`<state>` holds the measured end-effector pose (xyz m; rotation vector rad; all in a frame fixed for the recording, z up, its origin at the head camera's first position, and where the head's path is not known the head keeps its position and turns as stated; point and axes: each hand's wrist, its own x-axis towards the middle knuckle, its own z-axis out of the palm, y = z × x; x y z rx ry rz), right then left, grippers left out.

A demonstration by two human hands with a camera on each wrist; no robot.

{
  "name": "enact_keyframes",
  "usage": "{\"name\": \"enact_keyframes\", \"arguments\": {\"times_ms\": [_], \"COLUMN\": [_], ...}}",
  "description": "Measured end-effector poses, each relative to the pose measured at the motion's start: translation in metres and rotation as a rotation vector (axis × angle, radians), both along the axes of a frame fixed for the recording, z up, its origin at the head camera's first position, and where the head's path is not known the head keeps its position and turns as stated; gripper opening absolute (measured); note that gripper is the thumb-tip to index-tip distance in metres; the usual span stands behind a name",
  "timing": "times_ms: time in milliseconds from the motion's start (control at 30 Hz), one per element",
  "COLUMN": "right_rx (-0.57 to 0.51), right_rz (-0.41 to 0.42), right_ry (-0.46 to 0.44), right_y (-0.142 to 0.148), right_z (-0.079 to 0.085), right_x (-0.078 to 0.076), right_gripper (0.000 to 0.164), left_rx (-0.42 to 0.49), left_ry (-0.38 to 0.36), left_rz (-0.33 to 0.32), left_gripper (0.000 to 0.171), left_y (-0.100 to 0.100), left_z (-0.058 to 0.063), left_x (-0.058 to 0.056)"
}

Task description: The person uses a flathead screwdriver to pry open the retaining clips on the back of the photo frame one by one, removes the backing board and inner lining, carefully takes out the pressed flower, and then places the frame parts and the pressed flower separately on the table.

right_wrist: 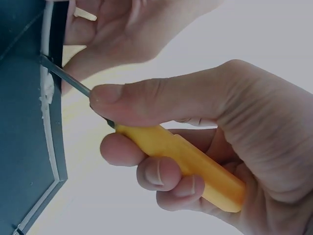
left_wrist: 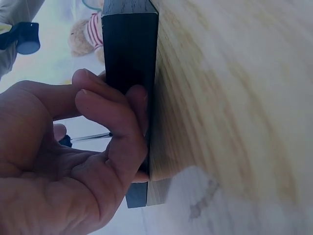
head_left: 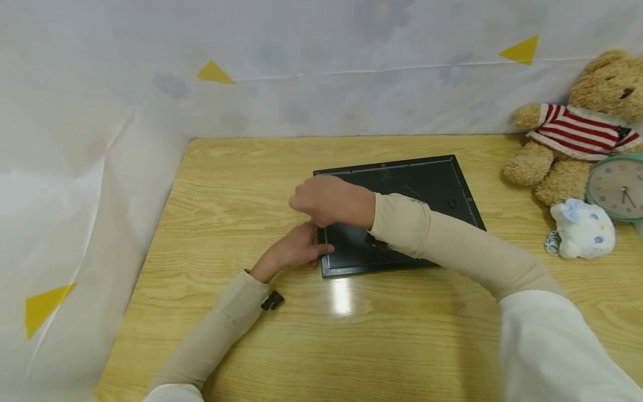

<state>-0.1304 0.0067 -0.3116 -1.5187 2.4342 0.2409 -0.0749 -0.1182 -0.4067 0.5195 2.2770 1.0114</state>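
Note:
A black picture frame (head_left: 432,178) lies back side up on the wooden table. At its left side my left hand (head_left: 296,247) grips the border, one digit stretched over the back. Curled fingers press against the frame's outer edge (left_wrist: 129,54) in the left wrist view. My right hand (head_left: 329,198) crosses above the frame's left end and holds a yellow-handled screwdriver (right_wrist: 186,159), thumb along the shaft. The blade's tip sits at the pale seam (right_wrist: 49,90) between border and backing board, close to the left hand. In the head view the right hand hides the screwdriver.
A teddy bear (head_left: 582,134) in a striped sweater sits at the back right. Next to it are a round green clock (head_left: 620,187) and a white plush toy (head_left: 585,229). Beyond the table's far edge hangs a patterned cloth (head_left: 326,106).

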Motion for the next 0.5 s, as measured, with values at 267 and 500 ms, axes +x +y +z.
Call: {"name": "enact_keyframes", "arguments": {"times_ms": [267,500], "right_rx": [0.019,0.133], "right_rz": [-0.05,-0.054], "right_ry": [-0.049,0.03], "right_y": [-0.014,-0.021], "right_z": [-0.001,-0.002], "right_x": [-0.007,-0.002], "right_gripper": [0.007,0.016], "left_rx": [-0.013,0.001], "left_ry": [0.022,0.007], "left_rz": [-0.023,-0.053], "left_gripper": [0.027,0.032], "left_y": [0.003,-0.001], "left_z": [0.002,-0.003], "left_x": [-0.002,-0.005]}}
